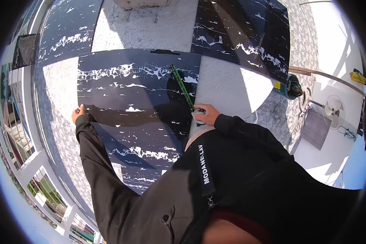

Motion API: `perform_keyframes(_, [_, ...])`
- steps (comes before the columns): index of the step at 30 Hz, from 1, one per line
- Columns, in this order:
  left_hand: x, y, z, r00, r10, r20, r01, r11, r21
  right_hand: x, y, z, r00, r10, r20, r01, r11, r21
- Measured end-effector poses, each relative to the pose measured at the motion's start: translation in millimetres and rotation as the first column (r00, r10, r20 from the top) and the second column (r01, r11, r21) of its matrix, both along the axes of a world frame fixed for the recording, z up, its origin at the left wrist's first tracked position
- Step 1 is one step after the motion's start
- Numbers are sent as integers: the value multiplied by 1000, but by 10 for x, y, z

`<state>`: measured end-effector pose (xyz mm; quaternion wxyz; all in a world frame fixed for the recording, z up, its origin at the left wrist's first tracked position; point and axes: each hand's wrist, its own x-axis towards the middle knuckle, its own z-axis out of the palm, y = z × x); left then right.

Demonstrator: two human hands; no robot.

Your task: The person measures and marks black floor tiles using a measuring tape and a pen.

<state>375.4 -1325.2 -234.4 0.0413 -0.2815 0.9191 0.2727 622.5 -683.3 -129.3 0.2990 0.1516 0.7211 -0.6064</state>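
Observation:
A large black tile with white marble veining lies in front of me. My left hand is at its left edge, fingers bent around the edge. In my right hand, near the tile's right edge, is a tape measure with a clear-looking case. Its green blade is pulled out across the tile, slanting toward the far edge. The fingers' undersides are hidden on both hands.
More black veined tiles lie beyond, with pale rough slabs between them. To the right are a teal round container, a fan and a wooden strip. A white railing runs along the left.

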Motion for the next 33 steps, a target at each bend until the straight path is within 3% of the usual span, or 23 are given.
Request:
perform_keyframes(2, [22,221,206,1000,-5,-22,2,991,-131,-12,-10,39,996,-36,78,36,999,2])
perform_keyframes(3, [22,314,268,999,-38,-8,37,994,-104,-10,0,9,996,-35,83,33,999,17])
perform_keyframes(5, [16,358,355,996,94,5,-94,995,10,-40,6,33,997,-28,68,27,1000,16])
perform_keyframes(13, [7,294,344,988,157,-6,-155,976,156,27,29,-158,1000,-19,6,19,999,-29])
perform_keyframes(15, [21,286,344,989,144,-12,-141,979,148,55,14,-183,996,-91,20,92,995,-39])
perform_keyframes(19, [28,196,303,991,131,-38,-120,972,203,57,49,-203,997,-63,-38,62,998,-32])
perform_keyframes(21, [21,163,281,991,135,-12,-130,968,217,55,51,-158,992,-112,63,116,991,-69])
perform_keyframes(26, [68,307,433,989,147,14,-147,963,224,31,69,-113,989,-113,96,122,988,-94])
perform_keyframes(28, [66,452,575,993,119,22,-121,988,95,36,66,-96,988,-113,101,123,988,-95])
perform_keyframes(33, [64,165,224,990,128,-54,-115,973,201,-10,35,-33,970,-158,182,186,972,-145])
